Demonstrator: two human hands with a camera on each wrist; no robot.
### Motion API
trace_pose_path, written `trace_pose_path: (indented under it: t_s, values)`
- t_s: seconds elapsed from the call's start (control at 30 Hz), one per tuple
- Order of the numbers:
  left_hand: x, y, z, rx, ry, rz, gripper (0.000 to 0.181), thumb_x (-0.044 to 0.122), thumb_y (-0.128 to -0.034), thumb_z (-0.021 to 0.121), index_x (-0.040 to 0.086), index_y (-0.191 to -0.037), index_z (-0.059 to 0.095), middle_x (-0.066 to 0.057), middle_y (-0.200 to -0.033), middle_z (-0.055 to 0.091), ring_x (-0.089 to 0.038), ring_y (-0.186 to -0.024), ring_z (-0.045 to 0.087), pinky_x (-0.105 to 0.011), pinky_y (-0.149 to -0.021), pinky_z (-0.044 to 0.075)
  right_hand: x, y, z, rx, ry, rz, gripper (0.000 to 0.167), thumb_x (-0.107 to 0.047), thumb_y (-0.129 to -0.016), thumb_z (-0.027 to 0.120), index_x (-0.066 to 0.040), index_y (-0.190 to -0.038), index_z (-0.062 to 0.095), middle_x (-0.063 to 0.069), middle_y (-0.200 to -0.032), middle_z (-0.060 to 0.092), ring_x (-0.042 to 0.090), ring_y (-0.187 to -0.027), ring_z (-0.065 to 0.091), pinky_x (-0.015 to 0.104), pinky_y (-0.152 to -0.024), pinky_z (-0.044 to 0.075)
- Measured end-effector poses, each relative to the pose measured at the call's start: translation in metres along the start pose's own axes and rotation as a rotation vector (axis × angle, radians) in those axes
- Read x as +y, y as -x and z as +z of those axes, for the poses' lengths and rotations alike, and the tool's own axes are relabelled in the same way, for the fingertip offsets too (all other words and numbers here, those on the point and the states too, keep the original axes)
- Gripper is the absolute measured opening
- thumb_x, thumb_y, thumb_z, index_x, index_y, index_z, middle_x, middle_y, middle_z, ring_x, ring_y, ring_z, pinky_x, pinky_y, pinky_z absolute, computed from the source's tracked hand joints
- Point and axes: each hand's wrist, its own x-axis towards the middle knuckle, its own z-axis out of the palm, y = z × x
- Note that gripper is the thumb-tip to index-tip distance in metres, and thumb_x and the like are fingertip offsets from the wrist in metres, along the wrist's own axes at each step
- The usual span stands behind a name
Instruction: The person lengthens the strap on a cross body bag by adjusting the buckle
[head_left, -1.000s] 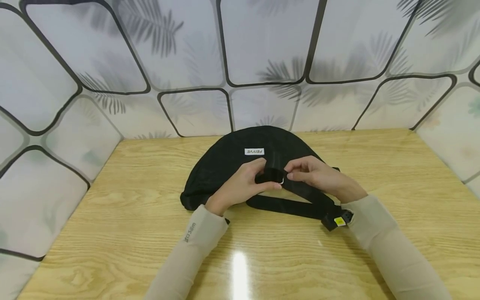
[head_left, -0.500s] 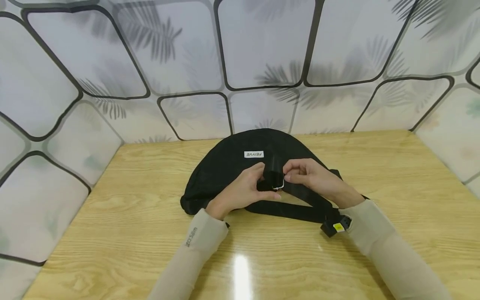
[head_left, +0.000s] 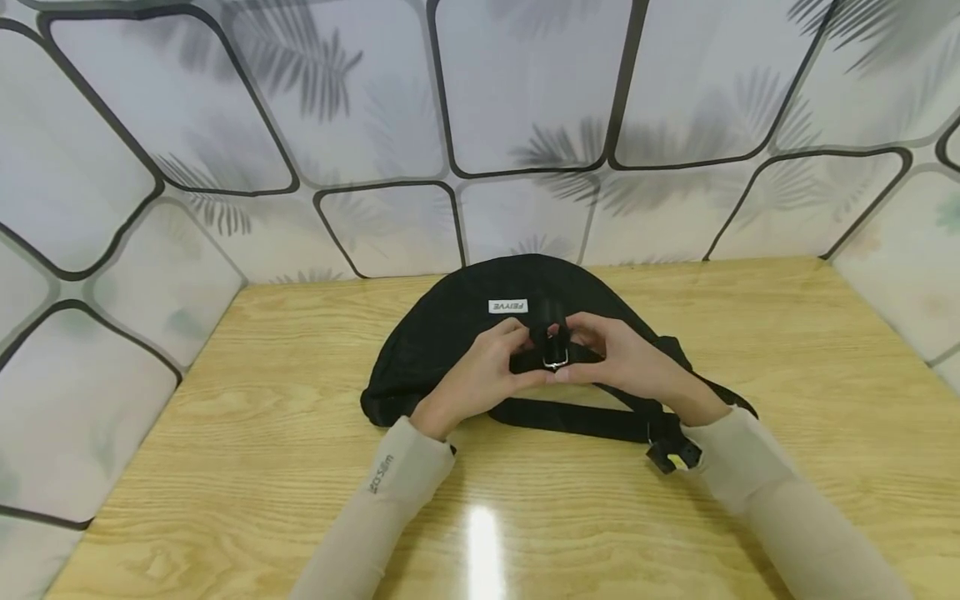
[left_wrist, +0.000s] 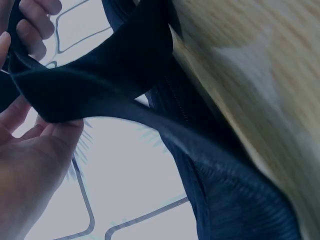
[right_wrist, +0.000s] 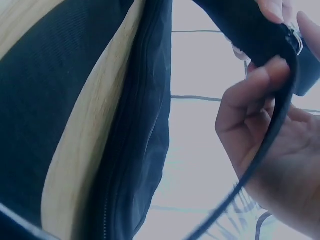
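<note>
A black half-moon shoulder bag (head_left: 442, 342) lies on the table, its white label (head_left: 508, 306) upside down to me. In front of it, both hands hold the bag's black strap (left_wrist: 90, 95) at a silver metal buckle (head_left: 556, 362). My left hand (head_left: 480, 371) pinches the strap on the buckle's left side. From the right, my right hand (head_left: 630, 362) grips the strap with fingers behind and thumb in front. The thumb tips nearly meet just below the buckle. In the right wrist view, curled fingers (right_wrist: 255, 90) press against the strap; the buckle is partly hidden there.
A lower run of strap (head_left: 577, 418) loops across the wooden table (head_left: 225, 467) toward the right wrist. A small black device with a yellow mark (head_left: 675, 457) sits at that wrist. Behind the table stands a patterned backdrop (head_left: 390, 225).
My right hand has moved slightly left, its thumb now at the buckle's lower edge near the left thumb. The buckle has turned, so its metal frame shows. The bag stays in place.
</note>
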Motion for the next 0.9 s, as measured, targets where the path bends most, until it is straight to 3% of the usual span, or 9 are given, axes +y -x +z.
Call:
trace_pose_path:
  t_s: [0.17,0.33,0.47,0.6,0.77,0.9]
  values:
    - [0.0003,0.0005,0.0018,0.013,0.016,-0.04,0.036,0.019,-0.0944,0.076,0.002,-0.123,0.063,-0.007,-0.111,0.062,-0.021,-0.103,0.061,-0.035,-0.089,0.051,-0.0027,-0.0014,0.0036,0.065,0.081,0.029,0.053,-0.012,-0.09,0.08,0.003,-0.135,0.058,0.01,-0.116,0.069,0.021,-0.102,0.066,0.031,-0.086,0.05]
    - [0.001,0.0004,0.0036,0.019,0.051,-0.063,0.044,0.017,-0.0946,0.076,0.001,-0.132,0.058,-0.01,-0.119,0.063,-0.024,-0.117,0.06,-0.039,-0.1,0.048,-0.0046,-0.0017,0.0059,0.082,0.119,0.037,0.047,-0.012,-0.089,0.08,0.002,-0.13,0.062,0.012,-0.122,0.068,0.024,-0.109,0.065,0.035,-0.09,0.05]
    - [0.001,0.001,0.0038,0.007,0.068,-0.069,0.042,0.016,-0.0948,0.075,0.001,-0.13,0.058,-0.01,-0.121,0.062,-0.024,-0.117,0.06,-0.038,-0.099,0.048,-0.0043,-0.0013,0.0063,0.08,0.153,0.014,0.04,-0.012,-0.089,0.08,0.002,-0.124,0.065,0.012,-0.12,0.069,0.026,-0.11,0.066,0.036,-0.088,0.051]
    - [-0.0001,0.0027,0.0033,0.005,0.055,-0.058,0.044,0.018,-0.0936,0.077,0.0,-0.13,0.059,-0.01,-0.124,0.062,-0.024,-0.118,0.059,-0.037,-0.099,0.048,-0.0036,-0.0001,0.0048,0.081,0.227,-0.003,0.036,-0.014,-0.088,0.081,-0.002,-0.119,0.067,0.007,-0.112,0.071,0.02,-0.098,0.066,0.033,-0.081,0.05]
    - [-0.0006,0.005,0.0019,0.012,0.032,-0.019,0.046,0.022,-0.0923,0.078,0.0,-0.129,0.062,-0.01,-0.127,0.062,-0.023,-0.121,0.058,-0.035,-0.102,0.046,-0.0026,0.0029,0.0014,0.075,0.275,-0.018,0.04,-0.014,-0.086,0.083,-0.003,-0.121,0.067,0.005,-0.104,0.07,0.017,-0.083,0.062,0.031,-0.071,0.047]
    - [-0.0012,0.006,0.0005,0.01,0.031,-0.007,0.047,0.024,-0.0923,0.078,0.0,-0.13,0.063,-0.01,-0.129,0.062,-0.023,-0.122,0.058,-0.034,-0.102,0.046,-0.0017,0.0064,-0.0025,0.073,0.277,-0.026,0.038,-0.013,-0.087,0.081,-0.003,-0.12,0.067,0.004,-0.102,0.07,0.017,-0.083,0.064,0.032,-0.07,0.049]
